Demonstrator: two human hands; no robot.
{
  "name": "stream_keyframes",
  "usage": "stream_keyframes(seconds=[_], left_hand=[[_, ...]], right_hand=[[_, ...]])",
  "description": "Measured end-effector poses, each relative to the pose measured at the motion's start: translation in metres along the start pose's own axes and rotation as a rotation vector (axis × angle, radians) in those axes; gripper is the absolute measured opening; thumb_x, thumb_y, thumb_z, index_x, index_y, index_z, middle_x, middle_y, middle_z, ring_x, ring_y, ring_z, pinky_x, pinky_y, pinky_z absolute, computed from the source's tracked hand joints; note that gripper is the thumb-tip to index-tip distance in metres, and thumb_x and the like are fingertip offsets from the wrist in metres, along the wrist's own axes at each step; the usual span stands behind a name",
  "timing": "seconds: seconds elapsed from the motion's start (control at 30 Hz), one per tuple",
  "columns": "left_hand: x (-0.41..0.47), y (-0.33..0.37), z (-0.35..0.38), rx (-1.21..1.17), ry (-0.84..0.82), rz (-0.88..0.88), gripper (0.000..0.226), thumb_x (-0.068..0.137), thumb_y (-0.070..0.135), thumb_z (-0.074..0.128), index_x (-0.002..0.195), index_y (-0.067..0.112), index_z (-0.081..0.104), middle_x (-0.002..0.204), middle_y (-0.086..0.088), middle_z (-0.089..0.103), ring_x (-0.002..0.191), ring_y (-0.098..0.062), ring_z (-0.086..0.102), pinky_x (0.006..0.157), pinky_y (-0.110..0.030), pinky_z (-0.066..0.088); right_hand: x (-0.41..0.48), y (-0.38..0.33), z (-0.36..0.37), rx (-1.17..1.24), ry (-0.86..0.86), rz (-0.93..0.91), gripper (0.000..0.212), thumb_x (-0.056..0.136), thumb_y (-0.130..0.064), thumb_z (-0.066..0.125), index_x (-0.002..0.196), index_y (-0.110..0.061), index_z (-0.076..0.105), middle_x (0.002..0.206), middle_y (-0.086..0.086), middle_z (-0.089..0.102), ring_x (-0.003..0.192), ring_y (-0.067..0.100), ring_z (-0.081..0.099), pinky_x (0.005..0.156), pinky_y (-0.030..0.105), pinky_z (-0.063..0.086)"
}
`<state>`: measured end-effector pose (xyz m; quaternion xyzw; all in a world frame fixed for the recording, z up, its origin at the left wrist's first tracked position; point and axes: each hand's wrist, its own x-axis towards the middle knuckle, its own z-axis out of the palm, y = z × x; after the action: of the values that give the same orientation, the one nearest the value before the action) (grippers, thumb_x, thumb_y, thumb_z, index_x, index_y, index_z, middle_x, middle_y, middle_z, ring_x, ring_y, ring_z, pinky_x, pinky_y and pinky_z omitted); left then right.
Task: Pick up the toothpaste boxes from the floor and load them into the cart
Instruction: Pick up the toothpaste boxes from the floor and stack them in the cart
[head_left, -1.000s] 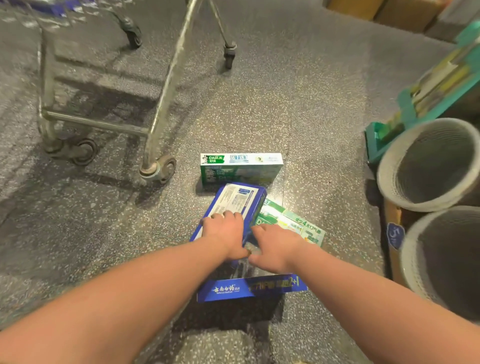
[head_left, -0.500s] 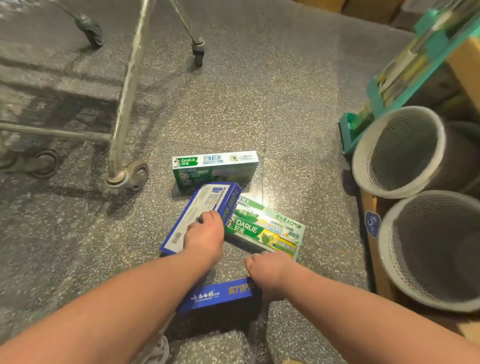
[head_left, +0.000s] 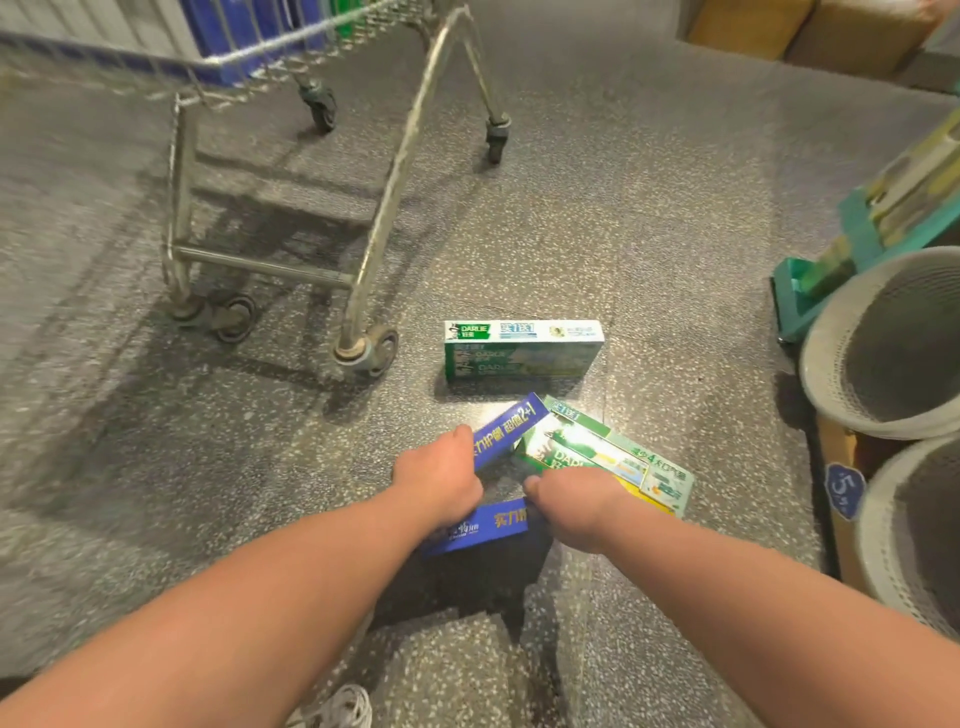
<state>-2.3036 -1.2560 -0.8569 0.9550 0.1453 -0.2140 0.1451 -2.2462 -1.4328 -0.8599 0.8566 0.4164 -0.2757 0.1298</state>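
My left hand (head_left: 441, 475) now tips the blue box (head_left: 506, 431) on edge while my right hand (head_left: 569, 501) clamps the green box (head_left: 613, 457); a third box (head_left: 522, 351) waits at twelve o'clock, below the cart (head_left: 374, 228).

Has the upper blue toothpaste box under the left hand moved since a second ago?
Yes. The upper blue cardboard toothpaste box lay flat, printed back up; now it is tipped onto its edge, still just nearer than the unmoved green-and-white Darlie box.

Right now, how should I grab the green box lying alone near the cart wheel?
Take the green box from above, pinching across its short width near the middle. It stands on a long edge, apart from the others, its narrow top face up, both sides free.
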Motion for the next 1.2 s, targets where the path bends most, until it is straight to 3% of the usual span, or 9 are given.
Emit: stream_keyframes(seconds=[0.13, 0.27, 0.4, 0.57, 0.67, 0.87, 0.97, 1.03, 1.2], left_hand=[[-0.015, -0.023, 0.000, 0.011, -0.026, 0.047, 0.018, 0.089, 0.017, 0.049, 0.102, 0.020, 0.038, 0.116, -0.008, 0.063, 0.107, -0.036, 0.063, 0.083, -0.042, 0.045], [-0.025, -0.051, 0.008, 0.026, -0.062, 0.130, 0.018, 0.090, 0.021, 0.047, 0.101, 0.023, 0.033, 0.118, -0.008, 0.062, 0.108, -0.037, 0.061, 0.086, -0.044, 0.045], [-0.029, -0.071, 0.012, 0.014, -0.119, 0.219, 0.018, 0.095, 0.033, 0.043, 0.110, 0.024, 0.038, 0.121, -0.005, 0.061, 0.109, -0.030, 0.060, 0.088, -0.042, 0.043], [-0.026, -0.081, 0.013, 0.009, -0.185, 0.234, 0.068, 0.074, 0.075, 0.060, 0.118, 0.028, 0.041, 0.115, 0.005, 0.056, 0.103, -0.023, 0.061, 0.089, -0.042, 0.049], [-0.022, -0.079, 0.015, 0.115, -0.162, 0.232, 0.086, 0.060, 0.074, 0.072, 0.122, 0.025, 0.038, 0.117, 0.005, 0.053, 0.106, -0.022, 0.059, 0.088, -0.041, 0.048], [-0.016, -0.080, 0.012, 0.118, -0.098, 0.275, 0.070, 0.065, 0.060, 0.074, 0.113, 0.026, 0.036, 0.104, 0.007, 0.049, 0.091, -0.020, 0.054, 0.078, -0.037, 0.045], [-0.012, -0.086, 0.011, 0.108, -0.106, 0.245, 0.072, 0.064, 0.062, 0.072, 0.117, 0.026, 0.039, 0.106, 0.007, 0.051, 0.097, -0.021, 0.058, 0.081, -0.039, 0.050], [-0.010, -0.089, 0.011, 0.101, -0.097, 0.239, 0.068, 0.064, 0.062, 0.070, 0.114, 0.027, 0.040, 0.104, 0.008, 0.052, 0.095, -0.021, 0.058, 0.077, -0.038, 0.050], [-0.012, -0.088, 0.012, 0.160, -0.058, 0.292, 0.063, 0.066, 0.065, 0.067, 0.108, 0.027, 0.037, 0.109, 0.006, 0.055, 0.100, -0.022, 0.059, 0.074, -0.037, 0.041]], right_hand=[[0.009, -0.008, 0.005, -0.005, 0.014, -0.024, 0.015, 0.100, -0.023, 0.054, 0.113, -0.017, 0.054, 0.092, 0.003, 0.054, 0.099, 0.033, 0.065, 0.069, 0.035, 0.045], [0.020, -0.018, 0.004, -0.009, 0.025, -0.080, 0.023, 0.098, -0.021, 0.056, 0.120, -0.017, 0.056, 0.114, 0.007, 0.061, 0.106, 0.033, 0.063, 0.074, 0.034, 0.042], [0.031, -0.030, 0.003, -0.033, 0.071, -0.155, 0.020, 0.099, -0.028, 0.057, 0.116, -0.017, 0.058, 0.111, 0.007, 0.066, 0.103, 0.032, 0.064, 0.081, 0.036, 0.047], [0.035, -0.034, -0.003, 0.018, 0.069, -0.174, 0.022, 0.100, -0.032, 0.056, 0.115, -0.016, 0.059, 0.108, 0.005, 0.064, 0.099, 0.030, 0.063, 0.081, 0.038, 0.049], [0.034, -0.032, -0.007, -0.039, 0.104, -0.173, 0.024, 0.101, -0.035, 0.053, 0.112, -0.014, 0.056, 0.103, 0.006, 0.065, 0.094, 0.032, 0.063, 0.072, 0.038, 0.051], [0.024, -0.035, -0.010, -0.195, 0.220, -0.226, 0.032, 0.102, -0.042, 0.045, 0.108, -0.011, 0.054, 0.095, 0.007, 0.065, 0.083, 0.034, 0.067, 0.064, 0.037, 0.048], [0.025, -0.030, -0.009, -0.217, 0.361, -0.311, 0.036, 0.087, -0.050, 0.061, 0.089, -0.014, 0.062, 0.081, 0.005, 0.060, 0.060, 0.028, 0.063, 0.041, 0.030, 0.040], [0.030, -0.029, -0.011, -0.246, 0.465, -0.318, 0.037, 0.077, -0.051, 0.072, 0.080, -0.015, 0.066, 0.079, 0.004, 0.058, 0.065, 0.026, 0.061, 0.037, 0.031, 0.042], [0.031, -0.038, -0.025, -0.238, 0.338, -0.229, 0.071, 0.080, -0.059, 0.057, 0.133, -0.011, 0.047, 0.132, 0.012, 0.051, 0.117, 0.035, 0.050, 0.091, 0.049, 0.047]])
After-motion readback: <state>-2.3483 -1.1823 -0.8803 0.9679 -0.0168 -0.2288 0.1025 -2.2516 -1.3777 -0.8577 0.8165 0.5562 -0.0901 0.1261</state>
